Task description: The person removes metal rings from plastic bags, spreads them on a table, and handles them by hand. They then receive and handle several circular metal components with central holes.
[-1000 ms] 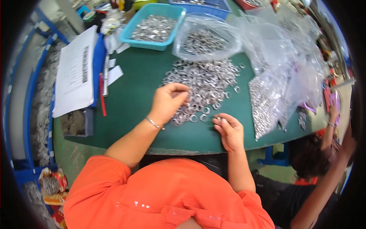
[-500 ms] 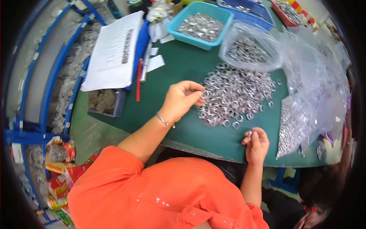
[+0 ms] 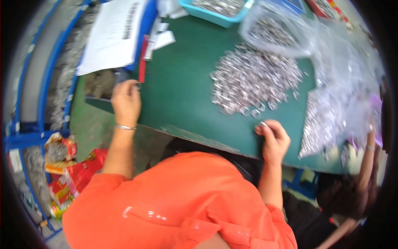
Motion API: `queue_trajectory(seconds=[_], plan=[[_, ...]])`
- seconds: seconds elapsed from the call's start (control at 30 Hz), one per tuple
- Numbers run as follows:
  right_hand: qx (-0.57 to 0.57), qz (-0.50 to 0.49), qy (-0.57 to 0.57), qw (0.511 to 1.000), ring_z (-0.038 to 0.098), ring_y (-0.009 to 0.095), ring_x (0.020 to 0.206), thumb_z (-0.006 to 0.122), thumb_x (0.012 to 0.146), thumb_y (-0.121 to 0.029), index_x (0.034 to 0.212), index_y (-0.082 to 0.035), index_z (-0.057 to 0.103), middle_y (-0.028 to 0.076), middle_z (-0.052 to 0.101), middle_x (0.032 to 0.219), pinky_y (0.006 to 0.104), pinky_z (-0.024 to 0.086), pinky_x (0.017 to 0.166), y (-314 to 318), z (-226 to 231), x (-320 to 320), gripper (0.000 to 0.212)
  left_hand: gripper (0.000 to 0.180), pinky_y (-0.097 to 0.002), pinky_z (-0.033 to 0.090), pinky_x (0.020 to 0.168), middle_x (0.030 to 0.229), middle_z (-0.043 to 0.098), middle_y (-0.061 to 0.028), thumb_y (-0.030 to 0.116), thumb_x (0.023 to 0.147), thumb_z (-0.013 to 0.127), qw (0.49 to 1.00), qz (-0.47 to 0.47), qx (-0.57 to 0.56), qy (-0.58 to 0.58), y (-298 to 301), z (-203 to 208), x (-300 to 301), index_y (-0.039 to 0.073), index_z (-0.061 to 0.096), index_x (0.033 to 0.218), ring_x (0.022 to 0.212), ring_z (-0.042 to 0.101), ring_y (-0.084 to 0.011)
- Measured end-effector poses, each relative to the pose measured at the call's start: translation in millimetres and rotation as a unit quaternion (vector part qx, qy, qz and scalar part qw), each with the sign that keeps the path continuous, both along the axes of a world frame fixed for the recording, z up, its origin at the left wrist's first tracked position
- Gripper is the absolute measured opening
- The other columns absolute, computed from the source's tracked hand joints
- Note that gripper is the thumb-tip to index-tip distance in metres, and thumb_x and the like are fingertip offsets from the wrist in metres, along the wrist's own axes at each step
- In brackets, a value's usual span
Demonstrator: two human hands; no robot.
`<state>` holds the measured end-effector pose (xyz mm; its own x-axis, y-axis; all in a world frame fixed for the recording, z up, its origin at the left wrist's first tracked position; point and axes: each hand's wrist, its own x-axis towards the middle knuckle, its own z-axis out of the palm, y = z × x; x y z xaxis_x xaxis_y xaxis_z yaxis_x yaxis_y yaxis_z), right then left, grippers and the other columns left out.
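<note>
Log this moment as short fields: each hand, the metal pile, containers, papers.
Left hand: pinching a metal ring, beside the red stick
Right hand: pinching a small shiny piece, shape unclear
Pile: many loose silvery rings on the green table
Containers: clear bag of metal pieces behind the pile; teal basket at the top edge
Papers: white sheets, far left

Orange shirt (image 3: 166, 182) w/ wht marks (image 3: 151, 214), slvr bangle (image 3: 125, 127).
</note>
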<state>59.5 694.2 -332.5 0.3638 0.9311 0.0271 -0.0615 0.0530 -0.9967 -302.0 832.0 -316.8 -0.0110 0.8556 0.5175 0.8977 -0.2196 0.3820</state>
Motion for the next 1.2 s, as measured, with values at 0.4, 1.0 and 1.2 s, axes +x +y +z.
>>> queue_trajectory(seconds=[0.4,1.0,1.2], plan=[[0.039,0.001,0.027,0.999,0.062,0.021,0.078,0.055,0.079,0.011,0.087,0.009,0.058,0.012,0.056,0.092,0.03,0.054,0.071,-1.8,0.5,1.0,0.009,0.023,-0.0389,0.044,0.075,0.097,0.055,-0.0187,0.005,0.078,0.059,0.998,-0.029,-0.053,0.019,20.6,-12.5,16.5,-0.005,0.059,0.098,0.088,0.054,-0.0347],[0.095,0.043,-0.05,0.993,0.059,0.011,0.068,0.062,0.08,-0.014,0.092,0.003,0.063,0.006,0.064,0.076,0.0241,0.047,0.066,214.8,81.5,-35.6,0.021,0.019,-0.0377,0.044,0.073,0.092,0.055,-0.0139,0.007,0.072,0.064,0.996,-0.072,0.029,-0.033,-4.6,-0.1,19.5,-0.002,0.06,0.089,0.084,0.054,-0.0312],[0.073,0.078,-0.165,0.981,0.06,0.018,0.093,0.052,0.087,-0.006,0.101,0.003,0.06,0.01,0.063,0.098,0.0285,0.048,0.079,193.5,82.1,-44.7,0.019,0.034,-0.0317,0.045,0.067,0.099,0.051,-0.017,-0.002,0.074,0.059,0.994,-0.05,-0.037,-0.094,-16.7,3.8,6.0,-0.001,0.054,0.108,0.079,0.053,-0.0291]])
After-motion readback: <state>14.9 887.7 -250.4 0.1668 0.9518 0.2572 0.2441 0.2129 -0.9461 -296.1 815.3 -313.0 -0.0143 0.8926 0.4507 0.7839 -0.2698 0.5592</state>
